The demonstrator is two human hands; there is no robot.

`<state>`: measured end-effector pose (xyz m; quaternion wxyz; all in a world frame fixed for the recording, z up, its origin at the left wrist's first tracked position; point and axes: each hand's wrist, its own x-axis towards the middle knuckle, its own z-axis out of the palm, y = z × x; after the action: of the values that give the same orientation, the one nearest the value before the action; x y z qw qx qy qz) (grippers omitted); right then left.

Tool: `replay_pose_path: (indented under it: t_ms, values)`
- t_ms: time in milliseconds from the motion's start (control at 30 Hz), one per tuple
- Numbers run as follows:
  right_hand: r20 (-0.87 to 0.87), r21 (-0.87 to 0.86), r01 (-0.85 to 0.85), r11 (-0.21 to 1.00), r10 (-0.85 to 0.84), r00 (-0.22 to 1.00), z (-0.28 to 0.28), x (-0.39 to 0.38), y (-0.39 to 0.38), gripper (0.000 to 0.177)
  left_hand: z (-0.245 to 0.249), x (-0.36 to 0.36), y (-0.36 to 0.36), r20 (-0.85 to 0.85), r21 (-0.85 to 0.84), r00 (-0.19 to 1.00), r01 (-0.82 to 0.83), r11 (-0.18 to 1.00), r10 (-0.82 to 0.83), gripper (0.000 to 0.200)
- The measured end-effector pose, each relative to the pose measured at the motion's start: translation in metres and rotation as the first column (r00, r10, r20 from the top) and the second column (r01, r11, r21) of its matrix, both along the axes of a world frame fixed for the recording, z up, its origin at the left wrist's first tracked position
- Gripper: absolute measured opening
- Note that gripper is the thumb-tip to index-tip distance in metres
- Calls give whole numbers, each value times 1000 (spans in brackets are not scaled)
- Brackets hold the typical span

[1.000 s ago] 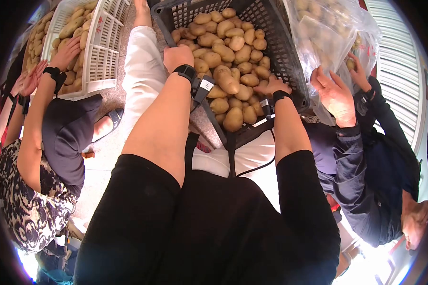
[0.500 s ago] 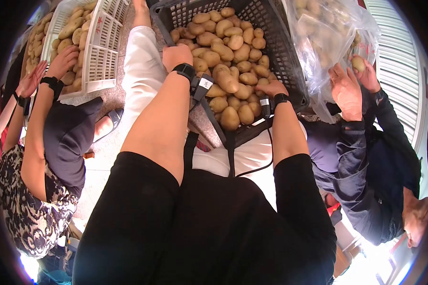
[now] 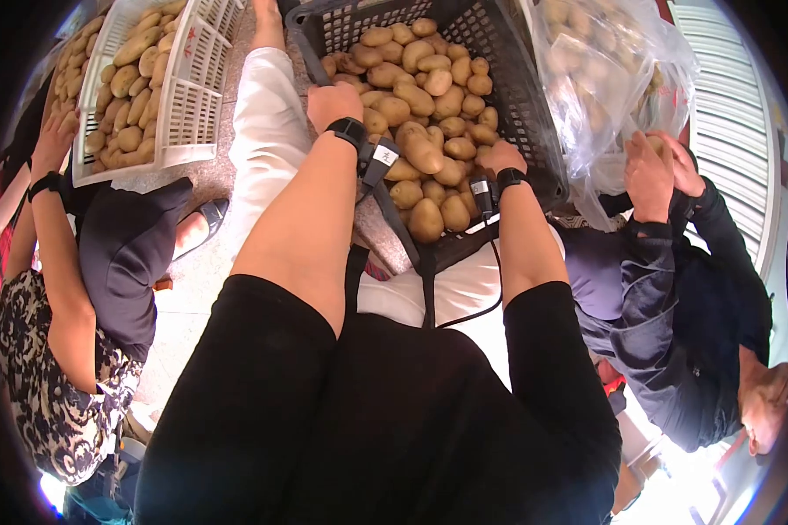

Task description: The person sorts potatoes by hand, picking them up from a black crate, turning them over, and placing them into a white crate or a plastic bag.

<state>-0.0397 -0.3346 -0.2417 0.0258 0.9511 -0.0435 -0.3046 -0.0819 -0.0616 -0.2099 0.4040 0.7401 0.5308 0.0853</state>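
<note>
A black plastic crate [image 3: 530,105] full of brown potatoes [image 3: 425,153] sits in front of me. My left hand [image 3: 333,105] is closed over the crate's left rim, with its fingertips out of sight. Above the potatoes on the crate's right side is my right hand [image 3: 502,157]. Its fingers are curled in, and what they hold, if anything, is hidden. Both wrists carry black bands with small devices. Larger potatoes lie in the middle and near end of the crate.
At the left, a white plastic crate [image 3: 193,96] holds more potatoes, and a person's hand [image 3: 57,131] is beside it. To the right is a clear plastic bag [image 3: 604,87] of potatoes, with another person's hands [image 3: 652,179] held together near it. A cable [image 3: 499,262] hangs by my right arm.
My right hand has shifted slightly up and its fingers have curled in. My left hand stays at the rim. The left neighbour's hands have moved off the white crate; the right neighbour's hands have come together.
</note>
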Motion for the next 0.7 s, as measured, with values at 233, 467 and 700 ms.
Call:
replay_pose_path:
  t_ms: [233, 467, 700]
  values:
    - [-43, 360, 65, 930, -53, 998, 12, -1, -20, 57, 6, 0, 0, 30, -18, 999, 11, 1000, -11, 36]
    - [-119, 725, 87, 683, -1, 993, 66, -20, 29, 54, -10, -1, 3, -3, -23, 996, 85, 996, -85, 35]
    - [202, 422, -318, 849, 254, 946, 78, -82, 137, 34, 0, 1, 1, -63, -42, 996, 55, 998, -58, 39]
